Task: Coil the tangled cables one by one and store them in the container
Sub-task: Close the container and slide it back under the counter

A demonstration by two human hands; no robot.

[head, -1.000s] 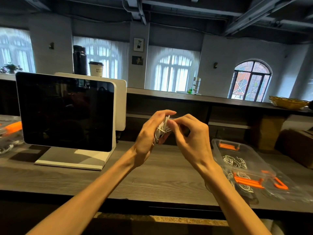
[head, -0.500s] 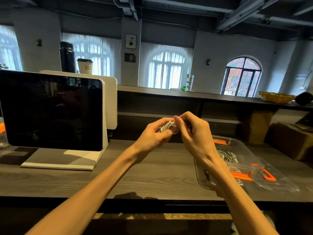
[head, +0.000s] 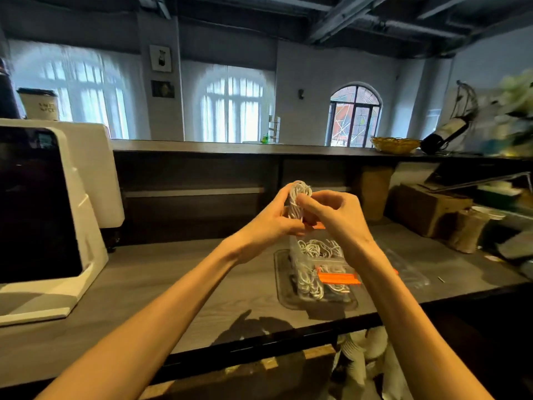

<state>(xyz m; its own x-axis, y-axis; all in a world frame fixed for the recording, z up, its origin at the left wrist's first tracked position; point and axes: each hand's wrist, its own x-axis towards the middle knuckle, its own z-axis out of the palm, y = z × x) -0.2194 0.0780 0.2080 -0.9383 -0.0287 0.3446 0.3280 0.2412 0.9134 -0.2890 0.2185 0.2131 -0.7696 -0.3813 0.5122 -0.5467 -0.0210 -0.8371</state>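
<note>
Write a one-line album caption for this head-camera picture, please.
Both hands, left hand and right hand, grip a coiled white cable above a clear container of cables on a wooden counter.

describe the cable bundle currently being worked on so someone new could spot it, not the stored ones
Start at the dark wooden counter, right of the white-framed monitor. Above the clear container, the left hand and right hand meet. The white coiled cable pinched between them is the only bundle held in the air.

A café or shop service counter: point-of-sale screen (head: 37,203), takeaway cup (head: 39,103), raised wooden bar ledge (head: 230,148).
</note>
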